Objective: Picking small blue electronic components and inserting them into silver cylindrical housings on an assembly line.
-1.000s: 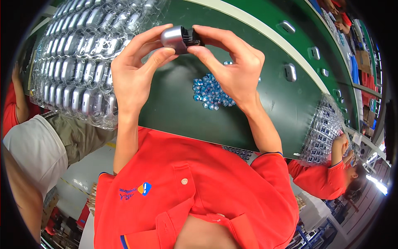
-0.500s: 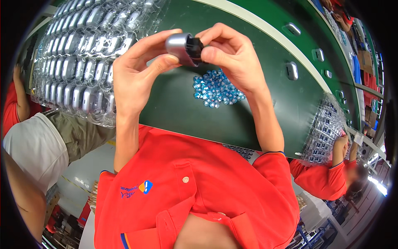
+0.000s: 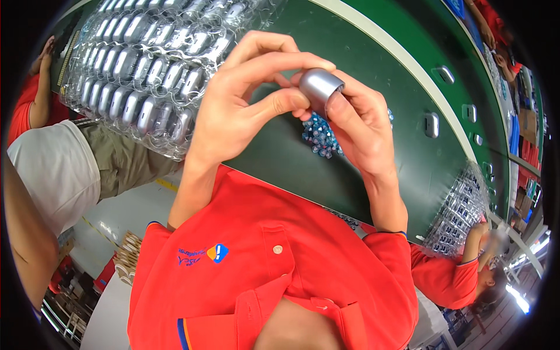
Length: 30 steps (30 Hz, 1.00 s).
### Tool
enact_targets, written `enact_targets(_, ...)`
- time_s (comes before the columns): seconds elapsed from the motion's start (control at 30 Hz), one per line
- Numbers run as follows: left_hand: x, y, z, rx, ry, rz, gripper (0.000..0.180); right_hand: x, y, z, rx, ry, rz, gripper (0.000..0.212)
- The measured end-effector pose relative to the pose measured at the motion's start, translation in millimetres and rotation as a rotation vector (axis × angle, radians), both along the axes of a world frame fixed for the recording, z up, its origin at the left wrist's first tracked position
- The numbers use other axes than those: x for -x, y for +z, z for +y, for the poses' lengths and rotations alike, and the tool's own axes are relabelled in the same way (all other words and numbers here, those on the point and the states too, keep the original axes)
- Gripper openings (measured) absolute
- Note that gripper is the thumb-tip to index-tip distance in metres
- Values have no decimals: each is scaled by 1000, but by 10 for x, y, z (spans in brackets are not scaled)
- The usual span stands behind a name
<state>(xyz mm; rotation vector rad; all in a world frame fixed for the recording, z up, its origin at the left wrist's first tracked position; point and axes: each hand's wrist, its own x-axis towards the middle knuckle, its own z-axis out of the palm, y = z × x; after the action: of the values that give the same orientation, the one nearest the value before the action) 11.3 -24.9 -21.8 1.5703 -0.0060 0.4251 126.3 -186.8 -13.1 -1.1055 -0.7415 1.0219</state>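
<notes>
A glossy silver-grey rounded case shell (image 3: 319,88) is held up over the green table between both my hands. My left hand (image 3: 233,111) pinches its left side with thumb and fingertips. On the right side, my right hand (image 3: 366,128) grips its edge, the thumb at the opening. What lies inside the shell is hidden, and the black part seen earlier no longer shows. Below the hands lies a pile of small shiny blue pieces (image 3: 319,137), partly covered by my right hand.
Clear plastic trays (image 3: 131,61) with rows of silver-grey cases stand at the left. Several cases, one silver (image 3: 431,125), sit beyond the pale curved rail (image 3: 402,61). Another clear tray (image 3: 458,210) with dark parts is at the right, beside a co-worker's red sleeve (image 3: 446,277).
The black part at my right fingertips has gone out of sight at the shell. Both hands have come closer together, and the shell has moved right and down in the picture.
</notes>
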Motion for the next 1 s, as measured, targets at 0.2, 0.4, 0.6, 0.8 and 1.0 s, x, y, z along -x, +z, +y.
enact_targets(0.2, 68, 44, -26, -38, 20, 23, 37, 58, -105, -7, -58, -2, -67, 49)
enact_targets(0.4, 98, 244, 411, -402, 346, 164, 38, -1038, -425, 274, 82, -354, -431, 39)
enact_targets(0.6, 458, -18, 2136, -1219, 734, 516, 43, -2552, -947, 43, 336, -708, -1400, 31)
enact_targets(0.8, 189, -185, 2529, -1294, 615, 831, 47, -2105, -714, -298, 412, -665, -1517, 31)
enact_targets(1.0, 312, -123, 2677, -1333, 717, 871, 46, -1006, -498, -503, 344, -388, -1433, 21)
